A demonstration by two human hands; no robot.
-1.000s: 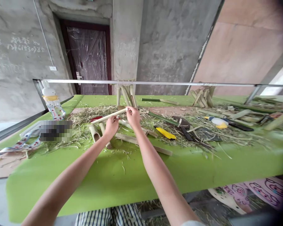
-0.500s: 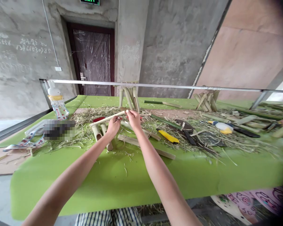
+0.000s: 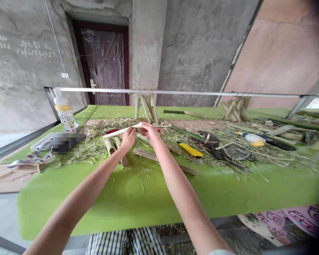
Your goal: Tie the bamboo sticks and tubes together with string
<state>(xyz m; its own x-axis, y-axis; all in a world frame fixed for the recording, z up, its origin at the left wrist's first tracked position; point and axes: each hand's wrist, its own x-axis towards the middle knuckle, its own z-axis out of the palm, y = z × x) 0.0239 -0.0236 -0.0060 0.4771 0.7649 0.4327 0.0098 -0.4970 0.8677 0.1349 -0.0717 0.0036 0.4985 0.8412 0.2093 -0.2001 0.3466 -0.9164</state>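
Observation:
My left hand (image 3: 128, 139) is closed around a pale bamboo strip (image 3: 116, 133), whose free end points left. My right hand (image 3: 150, 133) grips the strip's right end, thumb on top and its other fingers curled beneath. Below the strip, two short bamboo tubes (image 3: 110, 147) lean on the green table cover (image 3: 101, 205). A split bamboo piece (image 3: 187, 170) lies partly under my right forearm. Red bits show on both sides of my hands, too small to name.
Bamboo shavings (image 3: 95, 129) litter the table. To the right lie a yellow-handled tool (image 3: 190, 149), a green bamboo stick (image 3: 187, 133) and a white-and-yellow item (image 3: 251, 139). Upright bamboo pieces (image 3: 146, 108) stand behind my hands. A rabbit-topped bottle (image 3: 66, 113) stands at left; a metal rail (image 3: 188, 92) runs behind.
The bamboo strip lies slightly flatter and its left end has moved a little to the right. Both hands keep hold of it. The whole view has shifted slightly.

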